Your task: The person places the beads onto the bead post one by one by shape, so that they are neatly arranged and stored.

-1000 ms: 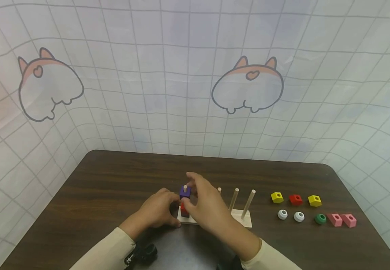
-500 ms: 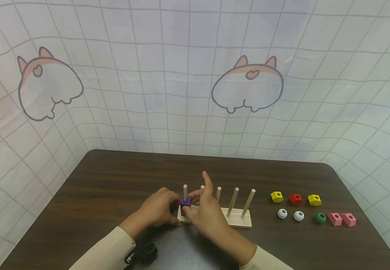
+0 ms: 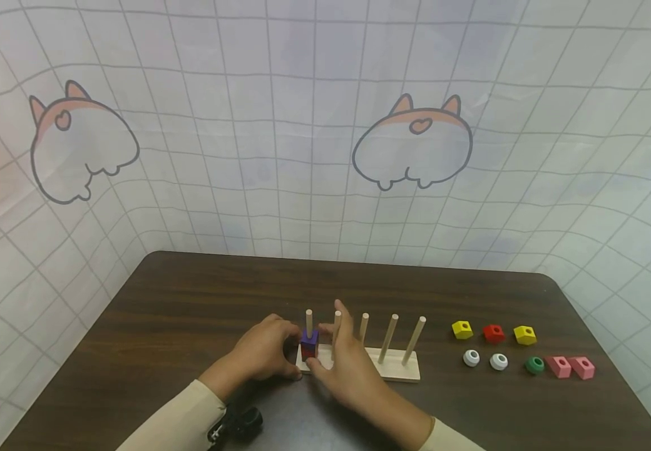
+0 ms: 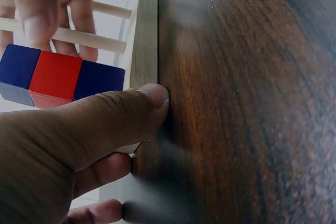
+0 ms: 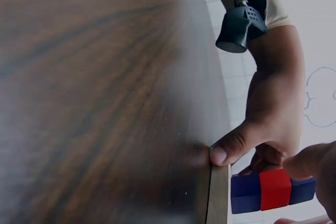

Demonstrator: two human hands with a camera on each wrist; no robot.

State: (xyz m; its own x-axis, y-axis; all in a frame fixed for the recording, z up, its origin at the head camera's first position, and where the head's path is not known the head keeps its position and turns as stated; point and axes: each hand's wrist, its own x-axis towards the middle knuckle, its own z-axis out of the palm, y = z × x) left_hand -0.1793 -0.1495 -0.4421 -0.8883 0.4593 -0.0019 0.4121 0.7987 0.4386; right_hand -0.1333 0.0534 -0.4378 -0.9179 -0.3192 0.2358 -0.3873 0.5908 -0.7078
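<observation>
A wooden base (image 3: 395,369) with several upright pegs stands on the table. On its leftmost peg sits a stack of blue, red and blue blocks (image 3: 310,344), seen side-on in the left wrist view (image 4: 55,78). My left hand (image 3: 263,351) grips the base's left end, its thumb (image 4: 152,98) against the front edge and other fingers on the far side. My right hand (image 3: 350,369) is beside the stack's right side, forefinger raised and nothing held; its thumb (image 5: 310,161) is close to the blocks, and contact is unclear.
To the right lie two yellow blocks (image 3: 462,330) with a red block (image 3: 493,333) between them, two white beads (image 3: 471,357), a green bead (image 3: 534,365) and two pink blocks (image 3: 583,368). A patterned curtain (image 3: 314,219) hangs behind the table.
The upper blue block has slid down the leftmost peg onto the red one. My right hand has lowered and its fingers have come away from the block. My left hand has stayed put.
</observation>
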